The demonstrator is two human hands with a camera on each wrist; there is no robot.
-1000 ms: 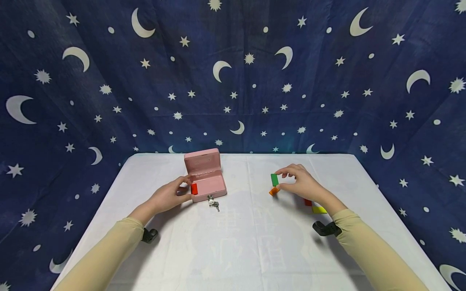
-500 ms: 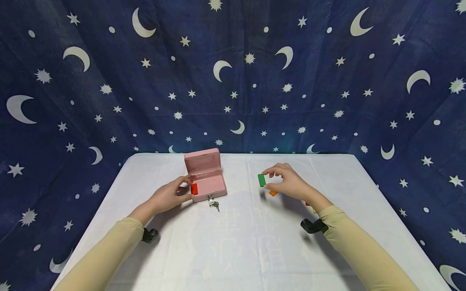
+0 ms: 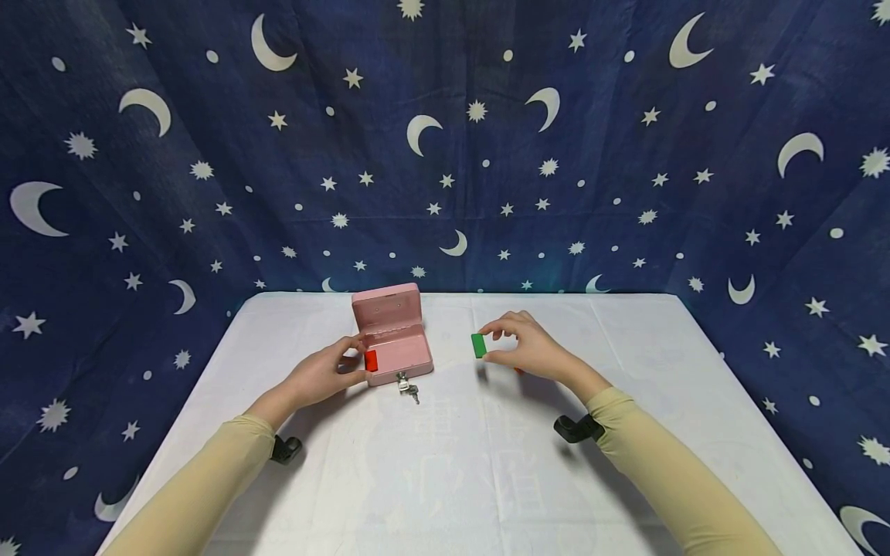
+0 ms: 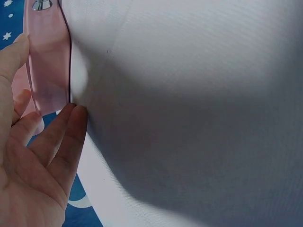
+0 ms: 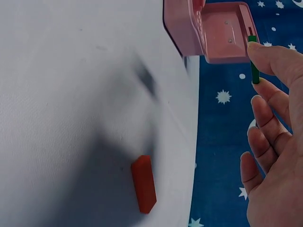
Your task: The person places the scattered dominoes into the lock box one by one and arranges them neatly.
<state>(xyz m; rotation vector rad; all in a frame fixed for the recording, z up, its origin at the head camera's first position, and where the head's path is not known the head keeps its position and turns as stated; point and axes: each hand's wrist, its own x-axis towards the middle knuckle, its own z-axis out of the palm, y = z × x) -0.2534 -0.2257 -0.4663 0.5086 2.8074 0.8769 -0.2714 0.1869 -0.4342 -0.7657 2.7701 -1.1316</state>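
A pink metal cash box [image 3: 401,354] stands on the left of the table with its lid [image 3: 386,310] raised. Inside, at its left end, lies a red block [image 3: 371,361]. My left hand [image 3: 325,372] grips the box's left end, thumb toward the front corner and fingers at the back; the left wrist view shows fingertips against its pink wall [image 4: 49,61]. Between thumb and fingertips my right hand [image 3: 527,349] pinches a green block [image 3: 479,345], held above the table right of the box. An orange block [image 5: 144,184] lies below that hand, mostly hidden in the head view.
A small padlock [image 3: 402,382] hangs at the box's front, with keys [image 3: 413,394] on the white tablecloth [image 3: 445,479]. A dark blue curtain [image 3: 445,154] with moons and stars closes off the back and sides.
My right hand has carried the green block left toward the box, away from above the orange block. The red and yellow blocks at right are now behind the arm. My left hand stays put.
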